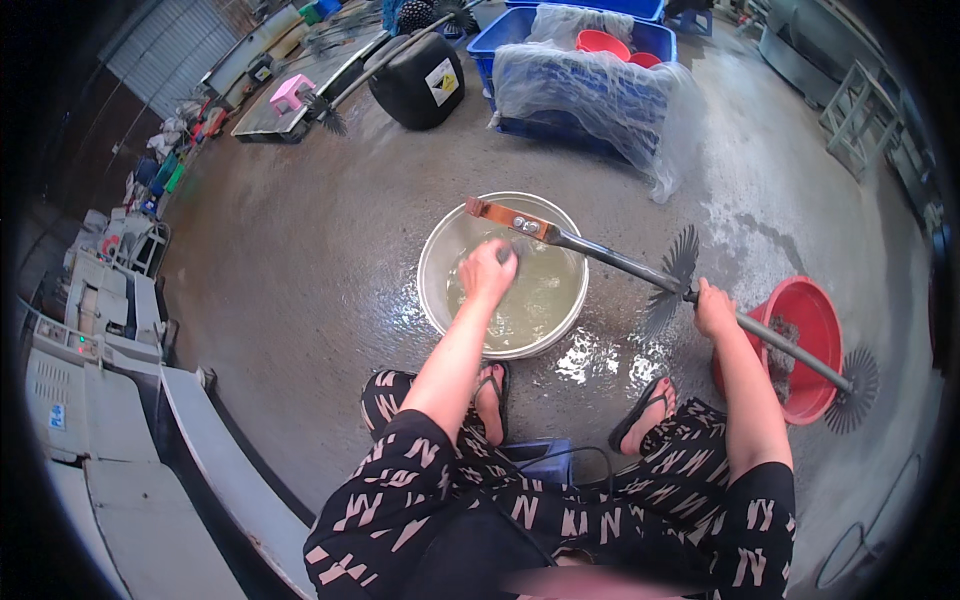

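In front of me stands a round white tub [432, 312] with cloudy, yellowish water [535, 310] in it. My left hand [486, 272] is closed over the tub, fingers wrapped round a small dark grey piece [505, 255] whose kind I cannot make out. A long dark rod [620, 262] slants across the tub to the right. Its far end carries a copper-coloured flat head [508, 217] with two bolts, above the tub. My right hand [715, 308] grips the rod beside a black fan-bladed disc [676, 280]; another bladed disc [852, 390] sits at its right end.
A red bucket [822, 320] with grey bits inside stands under the rod's right part. Farther off are a blue crate [520, 125] draped with netting and a black jerrycan [420, 85]. Grey machinery [110, 400] lines the left. A blue stool [545, 460] is beneath me, on wet floor.
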A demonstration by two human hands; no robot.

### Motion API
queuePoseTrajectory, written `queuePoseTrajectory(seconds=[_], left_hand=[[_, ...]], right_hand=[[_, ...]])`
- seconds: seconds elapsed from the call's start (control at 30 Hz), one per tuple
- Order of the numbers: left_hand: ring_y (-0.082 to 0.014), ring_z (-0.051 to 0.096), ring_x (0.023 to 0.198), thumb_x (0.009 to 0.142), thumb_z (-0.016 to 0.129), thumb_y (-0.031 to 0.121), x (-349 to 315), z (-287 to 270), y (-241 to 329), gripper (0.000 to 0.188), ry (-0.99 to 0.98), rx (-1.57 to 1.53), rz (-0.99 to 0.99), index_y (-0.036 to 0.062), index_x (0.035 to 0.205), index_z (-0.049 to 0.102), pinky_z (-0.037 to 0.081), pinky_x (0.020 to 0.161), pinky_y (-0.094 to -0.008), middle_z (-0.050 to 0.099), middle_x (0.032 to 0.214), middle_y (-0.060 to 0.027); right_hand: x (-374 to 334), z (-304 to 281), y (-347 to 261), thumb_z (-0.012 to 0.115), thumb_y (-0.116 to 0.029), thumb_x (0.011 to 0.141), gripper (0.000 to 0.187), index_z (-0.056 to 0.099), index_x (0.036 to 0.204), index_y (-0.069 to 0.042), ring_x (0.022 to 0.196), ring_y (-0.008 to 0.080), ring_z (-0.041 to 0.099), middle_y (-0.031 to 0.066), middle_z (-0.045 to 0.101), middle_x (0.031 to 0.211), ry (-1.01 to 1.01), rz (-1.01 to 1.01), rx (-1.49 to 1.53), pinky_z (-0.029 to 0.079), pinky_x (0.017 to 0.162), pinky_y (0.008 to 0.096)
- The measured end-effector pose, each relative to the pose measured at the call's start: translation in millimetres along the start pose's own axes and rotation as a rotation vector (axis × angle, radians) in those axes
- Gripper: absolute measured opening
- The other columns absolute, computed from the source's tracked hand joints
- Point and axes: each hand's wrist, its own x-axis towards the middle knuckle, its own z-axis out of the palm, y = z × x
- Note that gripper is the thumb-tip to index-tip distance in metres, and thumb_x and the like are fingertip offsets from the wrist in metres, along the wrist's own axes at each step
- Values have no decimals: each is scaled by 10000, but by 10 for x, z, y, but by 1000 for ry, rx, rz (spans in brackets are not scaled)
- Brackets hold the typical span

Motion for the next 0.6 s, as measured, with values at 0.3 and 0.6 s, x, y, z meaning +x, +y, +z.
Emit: queuePoseTrajectory(seconds=[0.3, 0.6], left_hand=[[-271, 573, 1092, 661, 765, 189, 276, 782, -1076, 670, -1089, 290, -27, 217, 1288, 529, 464, 895, -383, 600, 1208, -85], [-165, 638, 820, 689, 712, 102, 553, -753, -331, 358, -348, -559, 57, 111, 1041, 650, 514, 743, -329, 677, 921, -93]], right_hand=[[104, -179, -188, 677, -286, 769, 292, 667, 998, -105, 975, 326, 631, 157, 666, 1005, 101, 70, 32, 436, 890, 509], [205, 73, 3, 672, -209, 736, 234, 685, 944, -104, 914, 338, 648, 171, 676, 929, 162, 75, -20, 476, 830, 474]])
